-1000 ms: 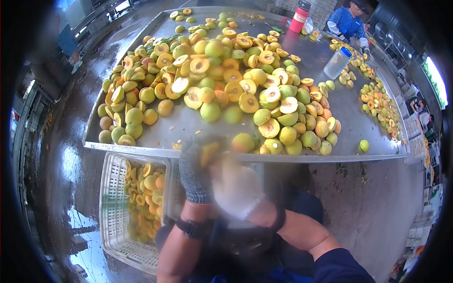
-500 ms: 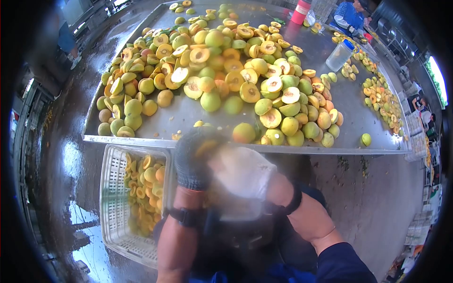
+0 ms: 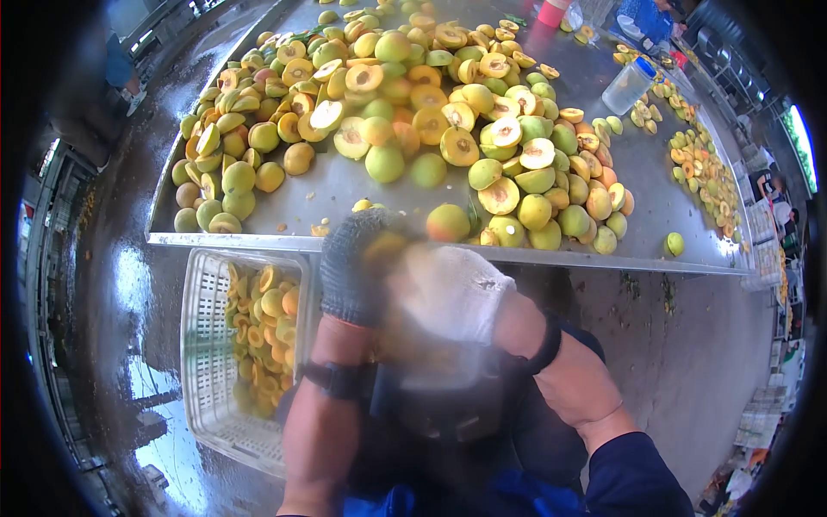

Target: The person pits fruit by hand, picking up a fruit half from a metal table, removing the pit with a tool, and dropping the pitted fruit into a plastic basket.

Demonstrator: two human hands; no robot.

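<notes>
My left hand, in a dark grey glove, is closed around a yellowish fruit near the table's front edge. Against it, my right hand in a white glove is closed too; a blur hides its fingertips and whatever they grip. Behind both hands, halved and whole green-yellow fruits lie heaped on the metal table. One whole fruit rests at the front edge, just beyond my right hand.
A white plastic basket with fruit halves stands below the table at the left. A blue-capped bottle and a red container are on the table. A person in blue is at the far right.
The view has shifted slightly, so the table edge sits a little higher at the left. My hands remain together at the same place, closed as before.
</notes>
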